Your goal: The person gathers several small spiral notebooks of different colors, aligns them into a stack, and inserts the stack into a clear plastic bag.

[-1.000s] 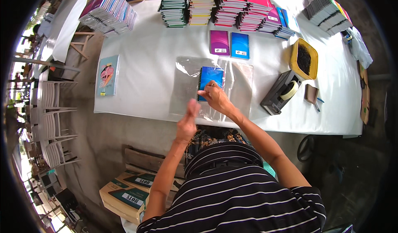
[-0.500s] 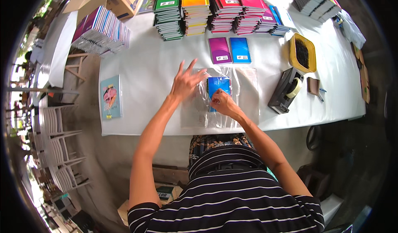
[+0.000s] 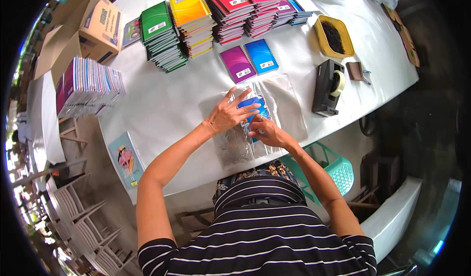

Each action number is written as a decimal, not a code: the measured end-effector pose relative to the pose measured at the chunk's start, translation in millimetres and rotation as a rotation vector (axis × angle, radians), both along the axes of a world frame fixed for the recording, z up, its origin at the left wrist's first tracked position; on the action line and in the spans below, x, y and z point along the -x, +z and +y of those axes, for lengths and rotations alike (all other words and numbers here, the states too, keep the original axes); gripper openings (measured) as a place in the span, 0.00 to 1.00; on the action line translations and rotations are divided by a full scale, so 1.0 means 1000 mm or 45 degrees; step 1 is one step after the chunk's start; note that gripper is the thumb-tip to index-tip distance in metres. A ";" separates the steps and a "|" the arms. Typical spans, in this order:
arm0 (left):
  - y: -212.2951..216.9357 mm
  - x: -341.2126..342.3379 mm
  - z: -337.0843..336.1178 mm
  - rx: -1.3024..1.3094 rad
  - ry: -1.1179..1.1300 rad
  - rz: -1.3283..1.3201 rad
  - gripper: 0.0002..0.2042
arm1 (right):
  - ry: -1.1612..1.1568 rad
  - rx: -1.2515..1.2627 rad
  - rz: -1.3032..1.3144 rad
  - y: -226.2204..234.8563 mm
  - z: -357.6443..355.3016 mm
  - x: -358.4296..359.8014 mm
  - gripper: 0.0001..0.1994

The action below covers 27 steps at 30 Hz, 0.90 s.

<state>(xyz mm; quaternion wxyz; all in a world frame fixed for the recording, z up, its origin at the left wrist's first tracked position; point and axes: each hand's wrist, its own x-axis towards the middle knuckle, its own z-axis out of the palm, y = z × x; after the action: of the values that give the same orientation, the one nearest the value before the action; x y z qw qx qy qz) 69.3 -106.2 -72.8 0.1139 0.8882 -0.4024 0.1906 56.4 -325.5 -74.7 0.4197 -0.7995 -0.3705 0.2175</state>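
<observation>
Low in the frame the person's striped shirt hides the near tabletop (image 3: 167, 109) edge. At centre, the right hand (image 3: 269, 132) pinches the clear plastic sleeve (image 3: 255, 128), while the left hand (image 3: 228, 113) lies flat, fingers spread, on the blue spiral notebook (image 3: 257, 108) inside it, mostly covering it. Right of them stands a black tape dispenser (image 3: 328, 87). Above lie purple and blue notebooks (image 3: 249, 62), then stacked coloured notebooks (image 3: 216, 15), cut off at the top.
</observation>
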 end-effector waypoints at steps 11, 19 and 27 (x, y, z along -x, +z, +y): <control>-0.019 -0.003 0.003 -0.010 0.009 0.073 0.18 | 0.157 0.257 -0.570 0.007 -0.047 -0.020 0.26; -0.013 -0.001 0.003 0.049 -0.002 0.084 0.16 | 0.397 0.431 -0.550 0.018 -0.037 -0.033 0.28; -0.016 -0.008 -0.009 0.012 0.092 0.210 0.17 | 0.437 0.499 -0.436 0.025 -0.034 -0.036 0.34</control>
<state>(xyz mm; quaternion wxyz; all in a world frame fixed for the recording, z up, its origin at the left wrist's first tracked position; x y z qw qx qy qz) 77.2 -114.9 -88.9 0.1437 0.9142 -0.3584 0.1227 92.8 -359.6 -49.4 0.1461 -0.8161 -0.5163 0.2146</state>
